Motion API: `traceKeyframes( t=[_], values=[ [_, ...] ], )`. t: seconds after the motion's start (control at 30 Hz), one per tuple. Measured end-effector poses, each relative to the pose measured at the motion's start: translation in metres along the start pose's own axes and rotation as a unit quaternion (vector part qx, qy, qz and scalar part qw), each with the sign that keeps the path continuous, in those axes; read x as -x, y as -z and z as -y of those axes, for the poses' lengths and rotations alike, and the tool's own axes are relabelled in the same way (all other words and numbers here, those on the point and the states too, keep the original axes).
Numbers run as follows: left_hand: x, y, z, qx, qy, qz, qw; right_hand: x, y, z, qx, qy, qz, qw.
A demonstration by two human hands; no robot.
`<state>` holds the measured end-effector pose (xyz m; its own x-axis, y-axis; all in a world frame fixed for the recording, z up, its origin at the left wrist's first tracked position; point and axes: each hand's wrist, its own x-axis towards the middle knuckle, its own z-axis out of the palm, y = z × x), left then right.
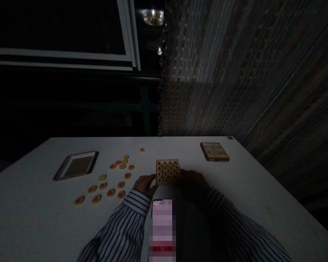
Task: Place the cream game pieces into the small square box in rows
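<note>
A small box [168, 171] filled with rows of round pieces with dark characters stands at the middle of the white table. My left hand [145, 185] grips its left side, thumb at the near corner and fingers along the edge. My right hand [194, 185] closes on its right side, in deep shadow. Left of the box lie several loose round pieces [110, 193] with red characters; a few others, such as one pale piece [102, 177], show no marking. One red-marked piece [142, 150] lies apart, farther back.
An open shallow tray or lid [79, 165] lies at the left of the table [43, 218]. A flat printed box [214, 151] is at the back right. A lit phone [162, 231] is nearest me, between my sleeves. A bead curtain [207, 72] hangs behind.
</note>
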<state>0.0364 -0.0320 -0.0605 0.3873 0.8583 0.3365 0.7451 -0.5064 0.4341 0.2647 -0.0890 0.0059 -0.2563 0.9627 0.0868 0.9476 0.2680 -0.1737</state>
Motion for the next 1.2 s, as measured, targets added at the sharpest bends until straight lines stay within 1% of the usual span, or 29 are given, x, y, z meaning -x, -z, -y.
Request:
traceKeyframes(
  t=[0.13,0.23,0.5,0.77,1.03,1.2],
  values=[
    [-0.001,0.001,-0.001,0.012,-0.005,-0.011,1.0,0.002,-0.006,-0.006,-0.038,-0.03,-0.033,0.998],
    [-0.001,0.001,-0.002,0.016,-0.005,-0.019,1.0,0.003,-0.012,-0.009,-0.048,-0.041,-0.048,0.997],
    [0.001,0.002,-0.007,0.009,0.0,-0.029,1.0,0.004,-0.025,-0.015,-0.061,-0.026,-0.078,0.995],
    [0.004,0.006,-0.013,0.018,0.018,-0.042,0.999,0.006,-0.025,-0.012,-0.059,-0.018,-0.101,0.993],
    [0.01,0.013,-0.018,0.027,0.031,-0.06,0.997,0.004,-0.028,-0.015,-0.091,-0.032,-0.179,0.979],
    [0.018,0.022,-0.021,0.032,0.03,-0.076,0.996,0.002,-0.026,-0.016,-0.108,-0.012,-0.204,0.973]
  ],
)
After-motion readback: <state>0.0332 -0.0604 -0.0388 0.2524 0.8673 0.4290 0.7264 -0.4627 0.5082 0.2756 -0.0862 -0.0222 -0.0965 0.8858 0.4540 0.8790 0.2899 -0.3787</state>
